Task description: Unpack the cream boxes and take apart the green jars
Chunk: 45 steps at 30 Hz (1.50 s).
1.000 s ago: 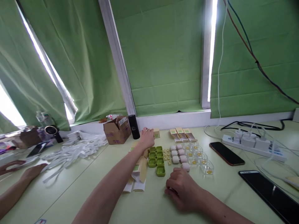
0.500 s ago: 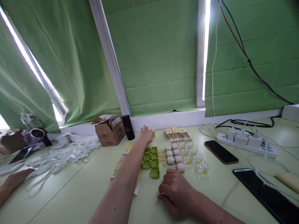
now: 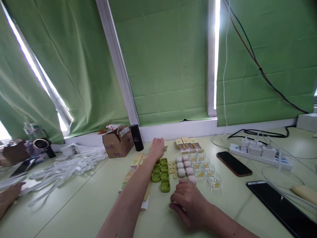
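Observation:
My left hand (image 3: 158, 147) reaches across to the back of the table, its fingers bent over a small flat carton (image 3: 165, 145) that shows only at the hand's right side. Close in front of me, my right hand (image 3: 188, 202) rests curled on the table; its palm is hidden, so I cannot see whether anything is inside. Between the hands are green square cups (image 3: 165, 185), tiny yellowish pieces (image 3: 174, 176), pale pink and white rounded blocks (image 3: 181, 172) and clear containers with yellow centres (image 3: 214, 181). More cartons (image 3: 135, 162) lie left of the cups, partly behind my left forearm.
Three cartons (image 3: 189, 145) lie at the back. A brown box (image 3: 117, 144) and black cylinder (image 3: 136, 137) stand left of them. Phones (image 3: 234, 163) and a power strip (image 3: 262, 155) with cables are at right. White strips (image 3: 79, 158) and another person's hand (image 3: 11, 196) are at left.
My left hand's spread fingers have bent down over the small carton, which sits slightly further right. My right hand stays curled in nearly the same place. The other person's hand has shifted left.

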{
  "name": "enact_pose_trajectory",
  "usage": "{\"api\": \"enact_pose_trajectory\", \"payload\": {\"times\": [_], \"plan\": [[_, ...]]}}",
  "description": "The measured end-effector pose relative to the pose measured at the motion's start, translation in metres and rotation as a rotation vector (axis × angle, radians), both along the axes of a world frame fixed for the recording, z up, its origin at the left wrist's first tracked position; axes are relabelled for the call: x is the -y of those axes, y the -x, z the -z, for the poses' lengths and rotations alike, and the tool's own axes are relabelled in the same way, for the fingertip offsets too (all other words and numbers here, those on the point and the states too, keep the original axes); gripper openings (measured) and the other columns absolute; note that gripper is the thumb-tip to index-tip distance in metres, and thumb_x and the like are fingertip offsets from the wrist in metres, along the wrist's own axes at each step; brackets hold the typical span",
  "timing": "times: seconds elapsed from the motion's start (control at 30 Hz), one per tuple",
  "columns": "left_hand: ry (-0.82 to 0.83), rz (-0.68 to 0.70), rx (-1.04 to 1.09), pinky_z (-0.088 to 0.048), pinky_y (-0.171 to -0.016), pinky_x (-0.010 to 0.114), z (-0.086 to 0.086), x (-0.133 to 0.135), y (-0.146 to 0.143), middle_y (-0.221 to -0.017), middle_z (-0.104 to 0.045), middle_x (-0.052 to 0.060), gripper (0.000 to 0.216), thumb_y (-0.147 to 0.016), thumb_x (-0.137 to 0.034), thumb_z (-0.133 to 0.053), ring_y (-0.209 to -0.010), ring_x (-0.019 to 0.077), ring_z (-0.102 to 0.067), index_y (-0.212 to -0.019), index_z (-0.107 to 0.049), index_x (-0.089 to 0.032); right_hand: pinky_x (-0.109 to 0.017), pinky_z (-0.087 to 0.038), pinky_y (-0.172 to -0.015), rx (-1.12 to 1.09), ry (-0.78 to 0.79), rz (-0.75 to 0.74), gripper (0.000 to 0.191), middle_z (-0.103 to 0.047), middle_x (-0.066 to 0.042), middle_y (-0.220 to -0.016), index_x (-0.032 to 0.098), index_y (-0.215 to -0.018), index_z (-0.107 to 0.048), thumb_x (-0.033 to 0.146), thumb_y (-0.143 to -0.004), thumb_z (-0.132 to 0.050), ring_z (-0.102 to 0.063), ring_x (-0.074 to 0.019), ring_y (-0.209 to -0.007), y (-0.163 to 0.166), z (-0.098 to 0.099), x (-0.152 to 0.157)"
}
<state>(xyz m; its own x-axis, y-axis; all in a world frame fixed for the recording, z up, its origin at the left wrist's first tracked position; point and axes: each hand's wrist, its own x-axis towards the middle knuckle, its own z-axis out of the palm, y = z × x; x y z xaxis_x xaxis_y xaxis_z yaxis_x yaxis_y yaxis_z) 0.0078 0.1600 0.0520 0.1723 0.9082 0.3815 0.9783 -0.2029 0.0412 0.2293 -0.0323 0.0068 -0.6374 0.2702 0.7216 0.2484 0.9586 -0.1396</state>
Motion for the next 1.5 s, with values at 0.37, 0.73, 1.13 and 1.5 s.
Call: {"api": "enact_pose_trajectory", "payload": {"times": [0.37,0.73,1.13,1.5], "plan": [[-0.005,0.183,0.439,-0.053,-0.091,0.034,-0.048,0.094,-0.020,-0.120,-0.063,0.011,0.023,-0.102,-0.020,-0.047,-0.107,0.0199,-0.065,-0.124,-0.039,-0.022,-0.037,-0.039,-0.070,-0.330,-0.191,0.220,0.017,-0.070,-0.007,-0.080,0.020,-0.105,-0.063,0.011,-0.094,-0.054,-0.061,-0.0230,-0.072,-0.024,-0.023,-0.016],[0.219,0.406,0.644,-0.051,-0.101,0.042,0.001,0.224,-0.039,-0.122,-0.062,0.009,0.023,-0.098,-0.021,-0.055,-0.115,0.0250,-0.059,-0.120,-0.049,-0.025,-0.036,-0.048,-0.071,-0.378,-0.057,0.371,0.014,-0.071,-0.006,-0.086,0.020,-0.103,-0.065,0.014,-0.096,-0.054,-0.062,-0.0224,-0.078,-0.042,-0.040,-0.038],[0.127,0.478,0.671,-0.044,-0.113,0.051,0.023,0.228,-0.031,-0.141,-0.055,0.014,0.048,-0.091,-0.019,-0.060,-0.132,0.0305,-0.050,-0.137,-0.046,-0.026,-0.051,-0.051,-0.096,-0.032,0.004,0.149,0.042,-0.067,-0.014,-0.119,0.020,-0.133,-0.053,0.018,-0.091,-0.058,-0.059,-0.0326,-0.111,-0.061,-0.013,-0.018],[0.020,0.472,0.671,-0.047,-0.106,0.051,0.023,0.228,-0.032,-0.130,-0.057,0.013,0.054,-0.082,-0.010,-0.059,-0.120,0.0304,-0.056,-0.133,-0.046,-0.025,-0.047,-0.053,-0.084,-0.165,0.009,0.267,0.026,-0.066,-0.011,-0.105,0.021,-0.124,-0.055,0.021,-0.098,-0.051,-0.061,-0.0297,-0.099,-0.064,-0.005,-0.031]]}}
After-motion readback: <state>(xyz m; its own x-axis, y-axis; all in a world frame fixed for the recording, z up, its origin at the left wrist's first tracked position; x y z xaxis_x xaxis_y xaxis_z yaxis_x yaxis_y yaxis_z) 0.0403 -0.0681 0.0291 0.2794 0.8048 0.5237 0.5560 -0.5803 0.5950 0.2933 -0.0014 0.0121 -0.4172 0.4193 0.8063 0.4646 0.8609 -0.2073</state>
